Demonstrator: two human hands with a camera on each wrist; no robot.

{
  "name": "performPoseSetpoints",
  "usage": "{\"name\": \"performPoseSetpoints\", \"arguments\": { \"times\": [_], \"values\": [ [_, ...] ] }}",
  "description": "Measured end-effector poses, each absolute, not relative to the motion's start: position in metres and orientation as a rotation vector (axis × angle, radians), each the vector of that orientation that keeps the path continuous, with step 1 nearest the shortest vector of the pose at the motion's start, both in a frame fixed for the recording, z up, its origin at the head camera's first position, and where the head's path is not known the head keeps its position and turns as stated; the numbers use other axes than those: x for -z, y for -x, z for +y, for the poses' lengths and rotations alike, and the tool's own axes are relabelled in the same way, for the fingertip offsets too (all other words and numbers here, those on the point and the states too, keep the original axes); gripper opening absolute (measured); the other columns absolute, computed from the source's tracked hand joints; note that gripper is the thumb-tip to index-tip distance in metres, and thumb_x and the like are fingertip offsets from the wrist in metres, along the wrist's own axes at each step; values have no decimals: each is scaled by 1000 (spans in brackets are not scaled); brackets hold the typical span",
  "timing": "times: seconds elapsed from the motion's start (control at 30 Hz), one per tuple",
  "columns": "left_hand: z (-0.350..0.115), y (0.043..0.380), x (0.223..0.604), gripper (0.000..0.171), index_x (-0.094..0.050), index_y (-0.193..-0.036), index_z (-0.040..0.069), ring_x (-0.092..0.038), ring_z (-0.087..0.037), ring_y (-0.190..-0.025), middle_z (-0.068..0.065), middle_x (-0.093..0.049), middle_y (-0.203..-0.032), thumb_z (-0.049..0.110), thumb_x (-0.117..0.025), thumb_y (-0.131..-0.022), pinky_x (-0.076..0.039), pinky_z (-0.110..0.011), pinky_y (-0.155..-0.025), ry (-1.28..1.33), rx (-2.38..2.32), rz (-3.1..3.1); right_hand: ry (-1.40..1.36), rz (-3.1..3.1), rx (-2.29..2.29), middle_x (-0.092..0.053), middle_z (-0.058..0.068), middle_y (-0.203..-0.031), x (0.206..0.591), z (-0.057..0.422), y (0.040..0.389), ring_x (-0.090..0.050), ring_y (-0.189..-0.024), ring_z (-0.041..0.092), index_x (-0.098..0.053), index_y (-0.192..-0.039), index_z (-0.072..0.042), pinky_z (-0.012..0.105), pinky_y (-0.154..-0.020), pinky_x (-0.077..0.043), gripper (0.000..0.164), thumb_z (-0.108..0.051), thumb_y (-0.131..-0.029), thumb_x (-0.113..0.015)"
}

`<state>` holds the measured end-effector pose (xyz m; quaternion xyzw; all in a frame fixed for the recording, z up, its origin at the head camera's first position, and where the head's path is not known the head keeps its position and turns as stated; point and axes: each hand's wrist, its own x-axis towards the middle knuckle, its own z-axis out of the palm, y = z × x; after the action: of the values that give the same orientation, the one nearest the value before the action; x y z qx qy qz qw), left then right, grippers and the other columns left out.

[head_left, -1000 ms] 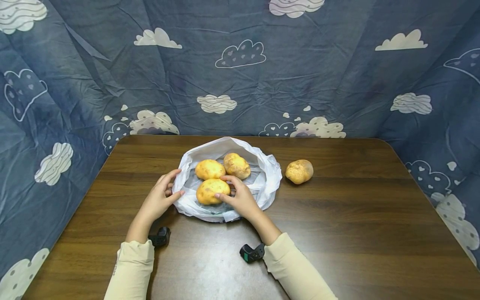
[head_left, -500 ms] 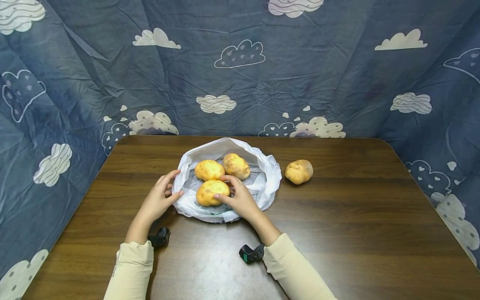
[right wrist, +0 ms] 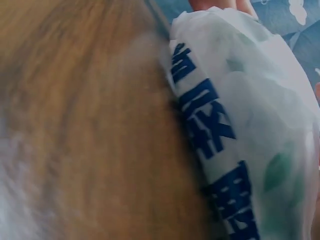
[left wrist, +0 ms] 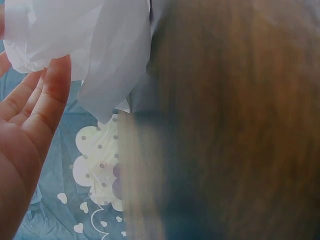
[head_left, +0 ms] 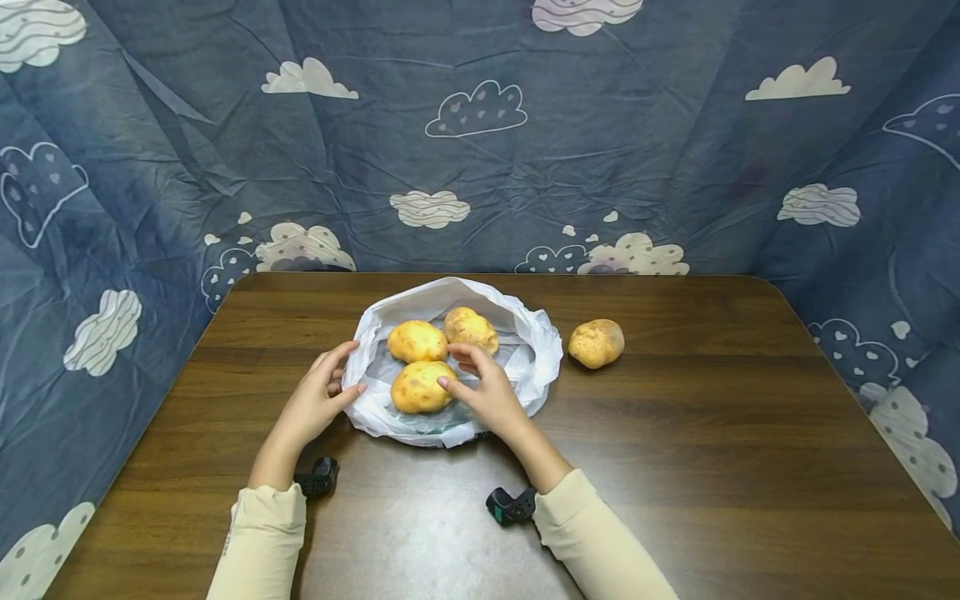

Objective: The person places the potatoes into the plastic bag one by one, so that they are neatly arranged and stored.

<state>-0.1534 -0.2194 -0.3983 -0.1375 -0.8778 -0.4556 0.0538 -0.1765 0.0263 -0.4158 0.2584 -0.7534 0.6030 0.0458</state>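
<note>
A white plastic bag [head_left: 546,354] lies with its mouth spread upward, and 3 potatoes are inside. One potato [head_left: 417,342] is at the back left, another [head_left: 469,327] at the back right, and the front potato [head_left: 420,387] lies nearest the person. My left hand [head_left: 313,402] touches the bag's left rim, thumb and fingers spread apart; the left wrist view shows straight fingers [left wrist: 52,95] against the plastic. Over the bag's front right, my right hand [head_left: 491,402] has its thumb and fingers parted beside the front potato. Whether the thumb touches that potato, I cannot tell.
A single potato [head_left: 596,343] lies on the brown wooden table [head_left: 712,433], right of the bag. Behind the table hangs a blue cloth [head_left: 600,167] with cloud prints. Blue printed characters [right wrist: 207,120] mark the bag's near side in the right wrist view.
My right hand has let go of the front potato and drawn slightly to the right, its thumb and fingers parting. The potato stays in the bag. My left hand keeps its place at the rim.
</note>
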Motion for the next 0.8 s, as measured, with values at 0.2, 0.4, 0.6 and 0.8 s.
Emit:
{"name": "performPoseSetpoints", "arguments": {
  "times": [0.2, 0.4, 0.6, 0.8],
  "values": [
    [-220, 154, 399, 56, -36, -130, -7, -51, -42, -94, -29, -41, -117, -9, -62, -79, -46, -49, -79, 414, 1379, -2661, -813, -2154, -1876, -50, 28, -114, 406, 33, 177, -50, -105, 38, -45, -115, 16, 44, -93, -39, 40, 8, -79, -62],
    [-224, 158, 410, 57, -36, -130, -6, -51, -42, -95, -28, -41, -117, -8, -62, -79, -46, -48, -79, 432, 1381, -2653, -833, -2028, -1888, -49, 30, -114, 396, 47, 178, -48, -104, 41, -44, -115, 17, 47, -92, -39, 40, 13, -78, -60],
    [-235, 169, 431, 60, -36, -134, 4, -53, -36, -97, -21, -42, -119, -1, -64, -81, -47, -43, -80, 421, 1375, -2672, -779, -1976, -1846, -48, 31, -114, 391, 67, 183, -48, -106, 28, -44, -114, 19, 46, -93, -38, 40, 18, -77, -58],
    [-237, 171, 433, 60, -37, -134, 6, -53, -35, -95, -20, -43, -118, 1, -65, -81, -48, -43, -78, 442, 1368, -2657, -720, -1953, -1811, -45, 35, -114, 388, 89, 190, -46, -106, 35, -42, -113, 21, 47, -94, -36, 40, 19, -77, -57]
  ]
}}
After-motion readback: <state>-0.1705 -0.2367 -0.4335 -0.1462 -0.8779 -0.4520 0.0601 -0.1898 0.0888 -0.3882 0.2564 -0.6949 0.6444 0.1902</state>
